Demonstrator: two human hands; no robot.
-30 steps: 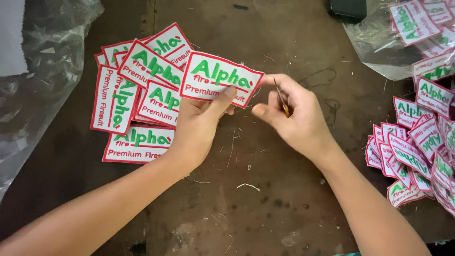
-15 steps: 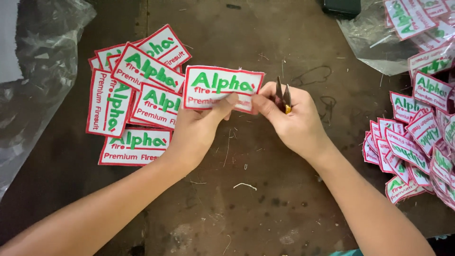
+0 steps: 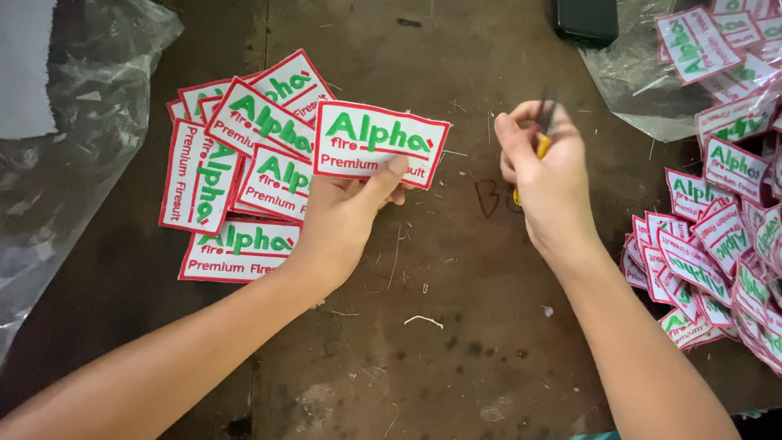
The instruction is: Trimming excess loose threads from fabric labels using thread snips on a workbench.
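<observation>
Near the bench's (image 3: 456, 342) middle lie loose thread scraps (image 3: 425, 320). The left hand (image 3: 346, 216) pinches a white embroidered patch (image 3: 380, 143) with a red border by its lower edge, above the left-side stack of patches (image 3: 236, 171). The right hand (image 3: 544, 175), apart from it, is clenched round small yellow-handled thread snips (image 3: 541, 134). This looks like trimming: next the blades must meet a stray thread at the patch's edge. The pile of patches (image 3: 717, 253) lies along the right edge.

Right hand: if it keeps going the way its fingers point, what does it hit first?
The right hand, gripping small thread snips, points toward the table's far edge. The bare tabletop looks free ahead; the dark phone-like object sits slightly right of that line, depth unclear.
</observation>
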